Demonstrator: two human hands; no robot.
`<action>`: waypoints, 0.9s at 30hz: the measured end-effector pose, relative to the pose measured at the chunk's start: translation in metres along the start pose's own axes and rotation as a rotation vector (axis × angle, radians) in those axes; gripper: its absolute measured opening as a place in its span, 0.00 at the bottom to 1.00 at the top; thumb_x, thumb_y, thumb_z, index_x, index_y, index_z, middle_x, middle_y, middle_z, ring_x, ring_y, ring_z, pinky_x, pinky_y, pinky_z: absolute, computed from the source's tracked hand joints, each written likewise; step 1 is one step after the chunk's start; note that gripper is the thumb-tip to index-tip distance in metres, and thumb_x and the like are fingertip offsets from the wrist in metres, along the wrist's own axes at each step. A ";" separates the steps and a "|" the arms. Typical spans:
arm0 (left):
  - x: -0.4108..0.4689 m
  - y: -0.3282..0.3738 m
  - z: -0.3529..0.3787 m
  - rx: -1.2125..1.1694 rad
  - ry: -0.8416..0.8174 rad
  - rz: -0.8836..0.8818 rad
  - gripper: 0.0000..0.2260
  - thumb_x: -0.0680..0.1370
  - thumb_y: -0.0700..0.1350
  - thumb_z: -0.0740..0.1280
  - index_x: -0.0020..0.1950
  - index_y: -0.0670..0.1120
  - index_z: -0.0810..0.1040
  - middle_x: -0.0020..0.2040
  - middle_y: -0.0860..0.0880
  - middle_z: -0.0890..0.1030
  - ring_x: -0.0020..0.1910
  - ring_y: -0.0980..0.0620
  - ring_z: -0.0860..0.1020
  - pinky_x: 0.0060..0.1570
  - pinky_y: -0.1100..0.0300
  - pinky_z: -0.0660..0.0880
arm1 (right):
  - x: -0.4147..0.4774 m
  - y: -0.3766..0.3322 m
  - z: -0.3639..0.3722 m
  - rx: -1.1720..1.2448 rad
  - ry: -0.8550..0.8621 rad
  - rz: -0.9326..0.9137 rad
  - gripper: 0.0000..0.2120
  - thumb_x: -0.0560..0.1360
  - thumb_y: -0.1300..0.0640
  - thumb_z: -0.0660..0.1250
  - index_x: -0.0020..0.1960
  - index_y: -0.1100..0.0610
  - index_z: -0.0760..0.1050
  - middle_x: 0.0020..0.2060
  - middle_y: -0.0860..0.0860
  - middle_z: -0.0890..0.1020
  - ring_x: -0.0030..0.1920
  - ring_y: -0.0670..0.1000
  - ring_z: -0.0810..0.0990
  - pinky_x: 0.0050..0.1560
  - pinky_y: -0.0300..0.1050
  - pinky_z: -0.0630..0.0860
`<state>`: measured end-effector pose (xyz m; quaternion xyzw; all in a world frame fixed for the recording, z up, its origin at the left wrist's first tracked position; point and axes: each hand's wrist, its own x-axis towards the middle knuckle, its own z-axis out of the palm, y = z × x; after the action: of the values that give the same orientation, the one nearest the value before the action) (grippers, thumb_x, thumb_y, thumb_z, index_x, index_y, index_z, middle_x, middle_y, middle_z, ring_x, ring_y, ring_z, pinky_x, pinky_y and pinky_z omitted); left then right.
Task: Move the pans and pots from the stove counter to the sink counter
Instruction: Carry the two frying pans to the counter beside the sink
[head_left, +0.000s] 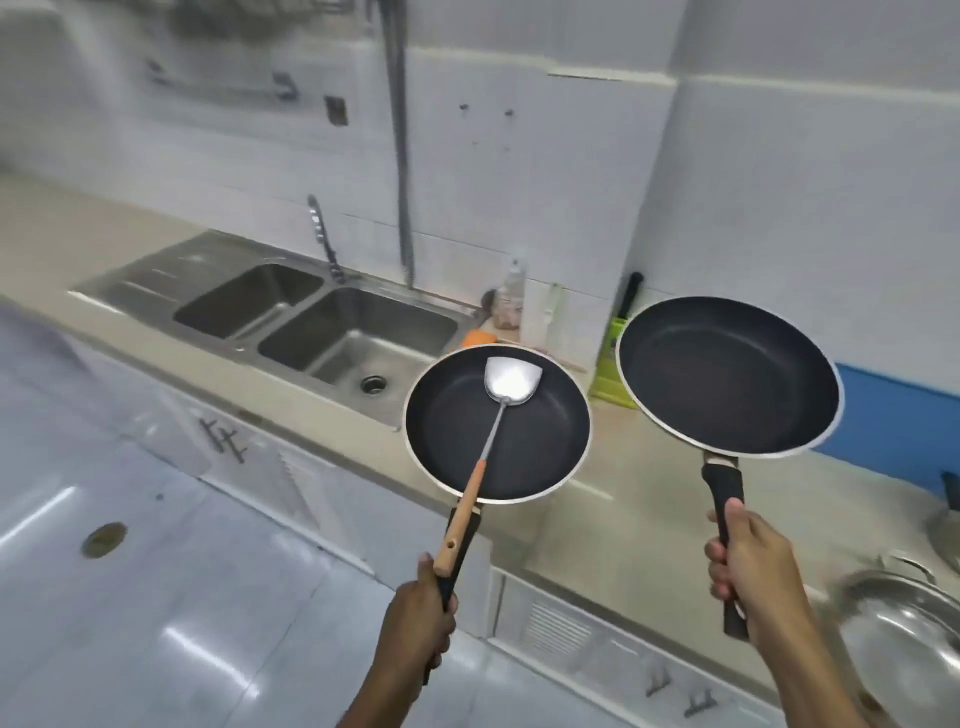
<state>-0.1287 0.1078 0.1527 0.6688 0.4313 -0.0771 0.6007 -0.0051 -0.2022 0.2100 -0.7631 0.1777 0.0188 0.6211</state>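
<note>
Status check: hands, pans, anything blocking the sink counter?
Left hand grips small pan, spatula inside. Right hand grips large pan. Both airborne. Green knife block on counter ahead.

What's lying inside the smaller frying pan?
A metal spatula lies in the smaller pan, held by the left hand; its wooden handle sticks out over the rim. The strip of pan under the spatula is hidden.

Both frying pans, the smaller pan (497, 423) at centre and the larger pan (727, 376) at right, have dark matt non-stick insides and pale metal rims. The spatula (511, 378) has a shiny steel blade and wooden handle. The double sink (311, 322) is brushed steel, the desk (613, 525) smooth beige stone, the floor (156, 597) glossy tile.
</note>
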 end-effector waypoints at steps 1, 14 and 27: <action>0.004 0.001 -0.024 -0.013 0.043 -0.002 0.31 0.83 0.63 0.47 0.35 0.43 0.73 0.22 0.49 0.71 0.20 0.51 0.67 0.23 0.62 0.63 | -0.005 -0.001 0.022 -0.013 -0.034 -0.007 0.18 0.84 0.46 0.56 0.50 0.60 0.75 0.27 0.53 0.72 0.21 0.48 0.66 0.20 0.42 0.64; 0.109 -0.003 -0.315 -0.358 0.396 -0.091 0.30 0.84 0.62 0.47 0.36 0.43 0.73 0.21 0.50 0.69 0.18 0.54 0.64 0.22 0.62 0.62 | -0.057 -0.037 0.407 -0.167 -0.545 -0.119 0.13 0.84 0.49 0.55 0.45 0.52 0.72 0.30 0.55 0.73 0.22 0.50 0.65 0.21 0.41 0.65; 0.270 0.044 -0.614 -0.404 0.686 -0.199 0.30 0.83 0.63 0.46 0.33 0.44 0.71 0.23 0.49 0.70 0.19 0.52 0.64 0.24 0.61 0.62 | -0.117 -0.137 0.813 -0.188 -0.844 -0.115 0.10 0.85 0.56 0.55 0.61 0.50 0.74 0.28 0.54 0.71 0.22 0.47 0.66 0.22 0.40 0.65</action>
<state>-0.1882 0.7771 0.1811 0.4795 0.6754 0.1790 0.5309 0.0824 0.6257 0.1831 -0.7506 -0.1370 0.3105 0.5669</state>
